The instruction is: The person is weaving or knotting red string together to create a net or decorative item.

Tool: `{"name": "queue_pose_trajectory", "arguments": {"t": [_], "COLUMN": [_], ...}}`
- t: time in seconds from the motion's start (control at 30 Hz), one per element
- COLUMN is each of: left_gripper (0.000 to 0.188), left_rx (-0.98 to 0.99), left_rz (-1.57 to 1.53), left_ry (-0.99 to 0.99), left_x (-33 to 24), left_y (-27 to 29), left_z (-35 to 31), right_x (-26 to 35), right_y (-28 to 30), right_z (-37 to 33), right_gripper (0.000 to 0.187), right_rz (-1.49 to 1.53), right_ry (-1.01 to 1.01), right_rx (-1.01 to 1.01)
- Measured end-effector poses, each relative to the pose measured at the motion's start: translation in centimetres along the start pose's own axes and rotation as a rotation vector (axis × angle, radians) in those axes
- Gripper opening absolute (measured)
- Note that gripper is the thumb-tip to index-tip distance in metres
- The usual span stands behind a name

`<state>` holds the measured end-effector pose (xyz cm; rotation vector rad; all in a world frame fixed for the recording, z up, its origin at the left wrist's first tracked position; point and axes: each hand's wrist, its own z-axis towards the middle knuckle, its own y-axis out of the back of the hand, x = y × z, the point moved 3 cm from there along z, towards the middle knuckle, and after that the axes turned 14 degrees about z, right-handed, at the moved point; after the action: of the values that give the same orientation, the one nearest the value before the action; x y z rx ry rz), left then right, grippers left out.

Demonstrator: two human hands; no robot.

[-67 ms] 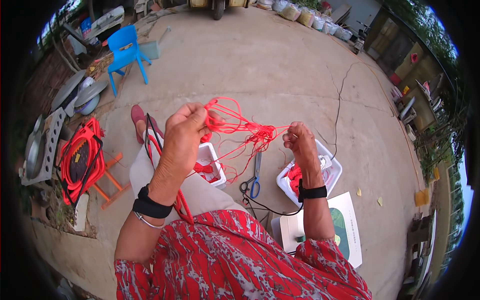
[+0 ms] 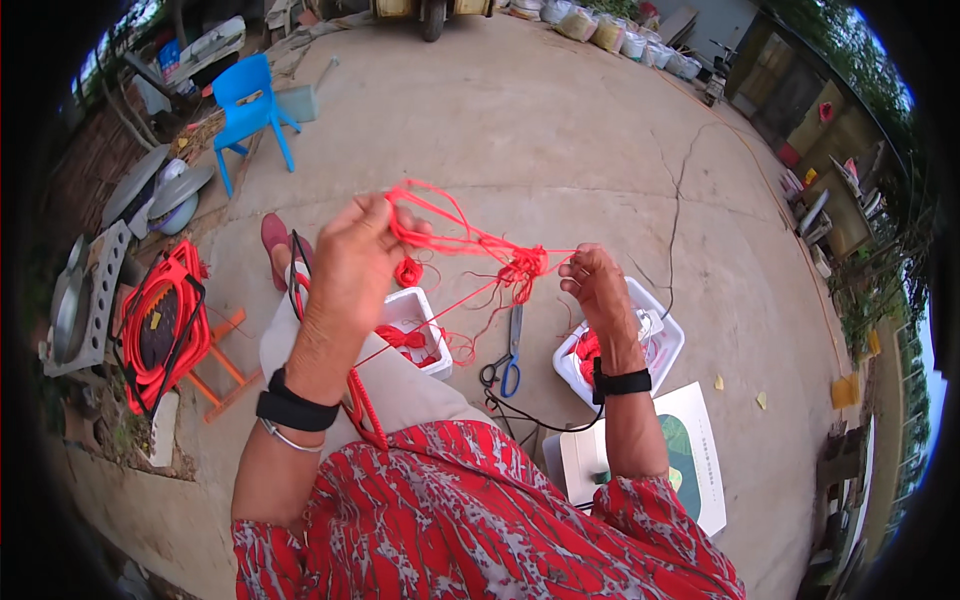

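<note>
A bundle of thin red cord (image 2: 522, 266), looped and tangled, stretches in the air between my hands. Its long loops are pinched in my left hand (image 2: 358, 240), raised at the left. My right hand (image 2: 597, 283) closes on a strand at the bundle's right end. Loose ends trail down, and one strand runs toward my lap. Under the bundle, scissors with dark blue handles (image 2: 511, 375) lie on the concrete. A white tub (image 2: 437, 358) with red cord inside stands below my left hand. Another white tub (image 2: 667, 352), also holding red cord, is partly hidden by my right wrist.
A small ball of red cord (image 2: 408, 271) lies beyond the left tub. An open white box (image 2: 708, 470) sits by my right forearm. At the left are a coil of thick red rope (image 2: 165, 330) on an orange frame and a blue chair (image 2: 245, 115). Black cable runs by the scissors.
My left hand has shifted slightly left and up, drawing its loops with it. The tangle looks more bunched near my right hand, which has hardly moved.
</note>
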<state>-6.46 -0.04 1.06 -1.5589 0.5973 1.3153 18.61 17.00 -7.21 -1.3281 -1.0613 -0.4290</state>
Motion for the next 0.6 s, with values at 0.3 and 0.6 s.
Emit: {"name": "queue_pose_trajectory", "arguments": {"t": [0.3, 0.6], "left_gripper": [0.02, 0.023], "left_rx": [0.281, 0.382], "left_rz": [-0.021, -0.107], "left_ry": [-0.102, -0.348], "left_x": [-5.2, -9.9], "left_y": [-0.9, -3.8], "left_z": [2.0, 4.2], "right_x": [-1.4, -1.2], "right_y": [-1.0, -3.6], "right_z": [-0.3, -0.7], "right_gripper": [0.003, 0.003], "right_rz": [0.41, 0.336], "right_ry": [-0.1, -0.326], "right_rx": [0.262, 0.495]}}
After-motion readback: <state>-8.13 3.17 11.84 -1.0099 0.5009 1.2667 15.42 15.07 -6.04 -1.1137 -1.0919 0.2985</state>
